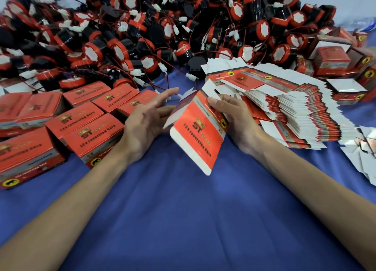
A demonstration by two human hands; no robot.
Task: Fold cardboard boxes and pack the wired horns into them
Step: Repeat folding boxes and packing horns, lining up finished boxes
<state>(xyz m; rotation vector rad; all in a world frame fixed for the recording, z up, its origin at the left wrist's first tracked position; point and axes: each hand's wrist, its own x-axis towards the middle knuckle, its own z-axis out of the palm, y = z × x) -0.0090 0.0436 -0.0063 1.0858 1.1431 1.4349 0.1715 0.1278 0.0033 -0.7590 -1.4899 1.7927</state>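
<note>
A flat red cardboard box blank (198, 132) printed "12V reversing horn" hangs tilted above the blue cloth at the centre. My right hand (234, 120) grips its right edge, thumb on the printed face near the top. My left hand (148, 118) is beside its left edge with fingers stretched out straight; whether they touch the white flap there is unclear. A big heap of black and red wired horns (142, 36) fills the back of the table.
Several folded closed boxes (85, 124) stand at the left. A fanned stack of flat blanks (295, 112) lies at the right, more boxes (333, 61) behind it, loose white flaps (364, 154) at the far right. Blue cloth (183, 209) covers the near table.
</note>
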